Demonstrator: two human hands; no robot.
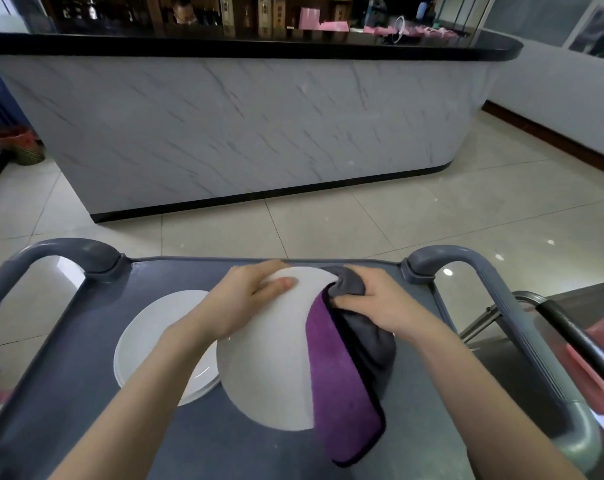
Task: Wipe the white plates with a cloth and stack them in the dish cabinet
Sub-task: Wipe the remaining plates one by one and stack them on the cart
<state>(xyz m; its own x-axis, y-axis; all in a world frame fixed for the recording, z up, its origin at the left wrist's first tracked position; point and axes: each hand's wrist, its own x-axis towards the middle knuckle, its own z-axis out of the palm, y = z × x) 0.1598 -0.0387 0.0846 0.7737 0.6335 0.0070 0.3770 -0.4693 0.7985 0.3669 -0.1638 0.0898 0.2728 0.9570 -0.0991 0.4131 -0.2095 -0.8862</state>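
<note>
The left hand holds a white plate by its far rim, the thumb pressed flat on the upper face and the other fingers curled out of sight behind the edge. The plate tilts towards the person above the grey cart tray. The right hand bunches a purple-and-grey microfibre cloth in curled fingers just to the right of that thumb. The cloth wraps over the plate's right edge and hangs below the knuckles past the near rim. Under the left wrist, a stack of white plates lies on the tray, partly overlapped by the held plate. The plate looks like glazed ceramic, so it is probably rigid, fairly heavy for a one-handed pinch, slick where wet and liable to chip or shatter if it slips. The safest hold seems to be at the rim, thumb on top and fingers beneath, as the left hand has it. The cloth is soft and limp with a grippy pile, and can be gathered anywhere, so a pad of it between fingers and glaze would also steady the plate. A marble-fronted counter stands beyond the fingertips. No dish cabinet is in view.
</note>
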